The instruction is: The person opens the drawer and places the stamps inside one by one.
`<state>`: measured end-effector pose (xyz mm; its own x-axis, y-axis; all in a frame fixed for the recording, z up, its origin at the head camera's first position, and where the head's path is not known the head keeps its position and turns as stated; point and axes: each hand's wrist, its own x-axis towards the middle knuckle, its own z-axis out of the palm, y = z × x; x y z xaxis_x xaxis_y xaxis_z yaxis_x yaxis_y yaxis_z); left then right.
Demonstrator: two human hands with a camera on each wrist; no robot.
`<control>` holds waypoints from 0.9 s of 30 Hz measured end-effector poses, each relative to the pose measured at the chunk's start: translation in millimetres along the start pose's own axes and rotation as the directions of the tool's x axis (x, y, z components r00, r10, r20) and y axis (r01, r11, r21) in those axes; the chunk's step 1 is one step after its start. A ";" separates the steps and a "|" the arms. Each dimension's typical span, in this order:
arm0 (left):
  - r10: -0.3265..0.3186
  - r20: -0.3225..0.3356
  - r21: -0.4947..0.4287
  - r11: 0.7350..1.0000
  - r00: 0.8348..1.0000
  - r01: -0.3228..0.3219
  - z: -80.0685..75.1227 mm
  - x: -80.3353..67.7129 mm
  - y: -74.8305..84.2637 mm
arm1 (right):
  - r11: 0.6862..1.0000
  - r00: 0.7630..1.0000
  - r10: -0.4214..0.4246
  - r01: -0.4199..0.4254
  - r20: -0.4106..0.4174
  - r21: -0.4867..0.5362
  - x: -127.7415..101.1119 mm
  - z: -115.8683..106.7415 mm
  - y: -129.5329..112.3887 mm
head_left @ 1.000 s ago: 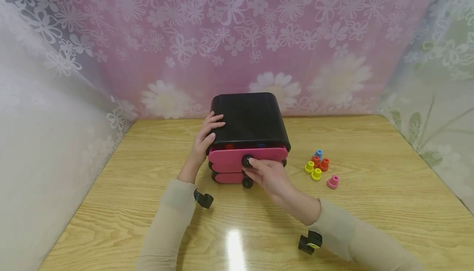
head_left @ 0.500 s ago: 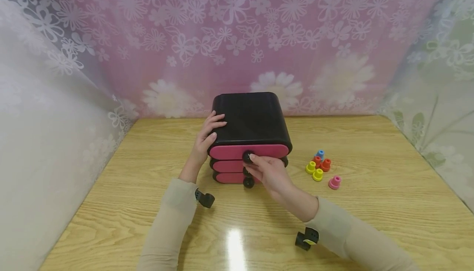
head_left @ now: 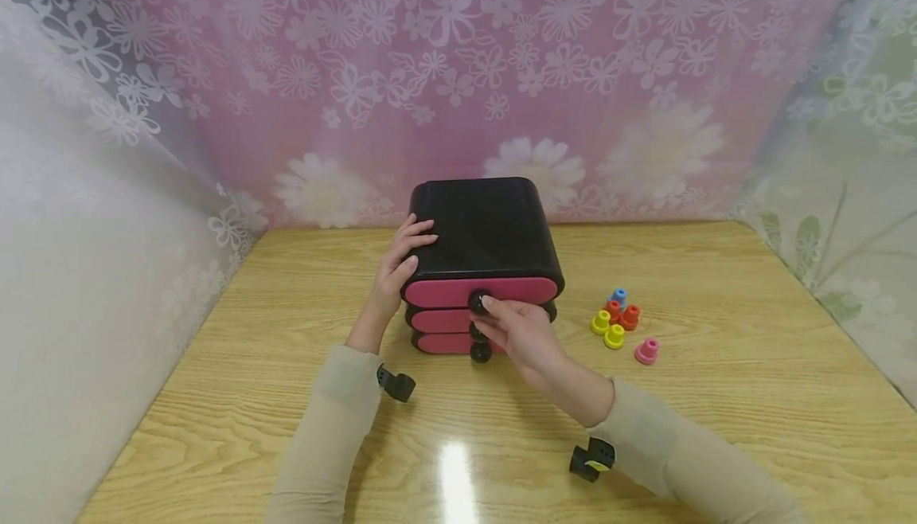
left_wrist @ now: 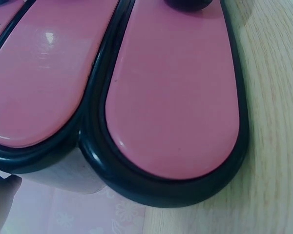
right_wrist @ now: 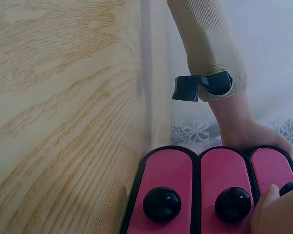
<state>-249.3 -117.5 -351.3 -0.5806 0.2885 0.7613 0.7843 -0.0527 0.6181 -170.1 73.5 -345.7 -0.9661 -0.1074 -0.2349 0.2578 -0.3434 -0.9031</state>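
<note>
A small black cabinet with three stacked pink drawers stands mid-table in the head view. Its top drawer sits flush with the frame. My right hand pinches that drawer's round black knob between thumb and fingers. On the cabinet's left side rests my left hand, its fingers laid over the top edge. The left wrist view looks closely at the left ends of the lower drawer fronts, the bottom drawer nearest. In the right wrist view the lower two knobs show, including the middle knob.
Right of the cabinet, several small stepped plastic pegs stand on the wooden table: a blue peg, red pegs, yellow pegs and a pink peg. A floral curtain hangs behind.
The top drawer, a little open one second ago with coloured bits showing inside, has slid shut under my right hand's push. My left hand has stayed on the cabinet.
</note>
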 end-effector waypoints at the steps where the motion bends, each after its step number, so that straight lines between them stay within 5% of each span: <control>1: 0.002 0.003 0.001 1.000 1.000 -0.002 0.4 0.6 2.7 | 1.000 1.000 0.000 0.000 0.003 -0.001 0.0 0.0 -0.1; 16: 0.014 0.001 0.000 1.000 1.000 -0.014 -5.4 -3.3 -21.9 | 0.999 0.995 0.034 -0.033 0.091 -0.003 0.9 -5.3 -2.8; 27: -0.001 -0.003 -0.005 1.000 1.000 0.001 1.9 0.9 6.8 | 0.994 0.991 0.083 -0.074 0.105 -0.085 -6.5 -22.5 4.2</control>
<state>-244.1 -115.8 -346.7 -0.5824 0.2860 0.7609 0.7823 -0.0573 0.6203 -163.1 93.8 -356.0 -0.9344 -0.2325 -0.2700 0.3263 -0.2541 -0.9105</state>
